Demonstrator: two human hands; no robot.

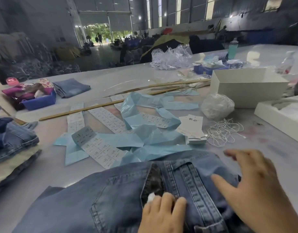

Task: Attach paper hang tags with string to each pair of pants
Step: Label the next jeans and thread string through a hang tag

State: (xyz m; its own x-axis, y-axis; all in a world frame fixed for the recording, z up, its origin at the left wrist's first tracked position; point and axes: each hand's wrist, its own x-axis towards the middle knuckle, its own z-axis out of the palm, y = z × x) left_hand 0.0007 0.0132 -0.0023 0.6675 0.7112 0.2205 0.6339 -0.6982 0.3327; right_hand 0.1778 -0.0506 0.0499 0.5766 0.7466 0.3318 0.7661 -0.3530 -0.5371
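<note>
A: Pants (111, 199), nearest the camera, spread flat at the table's near edge, waistband and fly toward the right. Blue denim, heavy topstitching, pocket seam showing, a dark patch by the fly.

B: Hands?

A: Left hand (163, 214) pressing down on the fly area, fingers bent over the fabric; something small and white at the fingertips, can't tell what. Looks like pinning the cloth flat, though whether it actually pinches anything I can't tell. Right hand (250, 185) apart from it, fingers spread and straight, laid over the waistband, holding nothing. Fingertips blurred.

B: Why there?

A: My guess: smoothing and steadying the waistband so a loop is reachable for tagging. No tag on them yet that I can see.

B: Supplies?

A: Just beyond the pants, a stack of hang tags (193, 130), stiff white card with notched ends, in easy right-hand reach. Beside it, loose strings (224, 132), thin white cord in a tangle. Left of those, crumpled blue backing paper (145, 130), glossy and creased, and label sheets (101, 150), printed strips.

B: Farther?

A: White box (249, 88), rigid card. Folded jeans (72, 87) far left.
</note>
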